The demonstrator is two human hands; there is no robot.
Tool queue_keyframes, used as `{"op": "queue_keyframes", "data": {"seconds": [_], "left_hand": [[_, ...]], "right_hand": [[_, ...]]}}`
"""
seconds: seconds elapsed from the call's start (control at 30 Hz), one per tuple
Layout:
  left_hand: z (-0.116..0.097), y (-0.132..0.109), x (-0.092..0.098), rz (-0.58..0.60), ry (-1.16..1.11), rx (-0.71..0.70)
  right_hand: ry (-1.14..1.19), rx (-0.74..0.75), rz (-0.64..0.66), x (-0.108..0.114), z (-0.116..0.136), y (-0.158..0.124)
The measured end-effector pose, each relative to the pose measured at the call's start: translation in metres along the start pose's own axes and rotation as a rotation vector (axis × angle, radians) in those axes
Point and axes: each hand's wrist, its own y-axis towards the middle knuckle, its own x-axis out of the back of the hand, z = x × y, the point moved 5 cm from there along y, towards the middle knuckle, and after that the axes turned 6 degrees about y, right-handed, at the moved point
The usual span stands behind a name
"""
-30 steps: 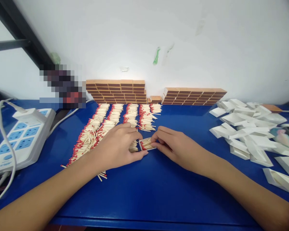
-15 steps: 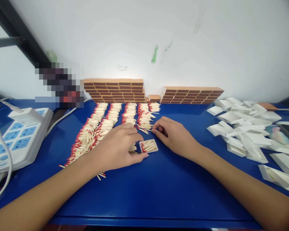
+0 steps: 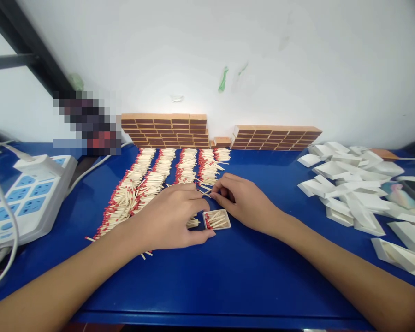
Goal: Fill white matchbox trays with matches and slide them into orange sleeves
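"Hands?"
"Left hand (image 3: 174,214) spread around the left end of the tray (image 3: 229,220) on the surface (image 3: 228,276); right hand (image 3: 240,196) apparently pinching loose matches (image 3: 206,193)."
"Which step?"
"Gathering, I'd judge; the next move calls for keeping heads left."
"Tray's long axis?"
"Left to right; its match heads (image 3: 208,221) point left."

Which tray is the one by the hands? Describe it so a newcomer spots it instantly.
On the blue table, find the left hand and right hand. The tray lies by the left thumb, nearer the viewer than the right fingertips. It alone shows red-headed matches inside; the white trays heaped on the table's right side show none.
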Motion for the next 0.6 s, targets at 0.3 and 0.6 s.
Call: {"op": "queue_keyframes", "data": {"seconds": [0.3,0.6], "left_hand": [[-0.0002,0.0005,0.0009,0.017,-0.005,0.004],[-0.0015,-0.0018,-0.0015,0.010,-0.011,-0.003]], "right_hand": [[0.024,-0.011,-0.009,-0.0004,0.0032,0.0033],[-0.002,-0.020,-0.011,0.0015,0.0063,0.0069]]}}
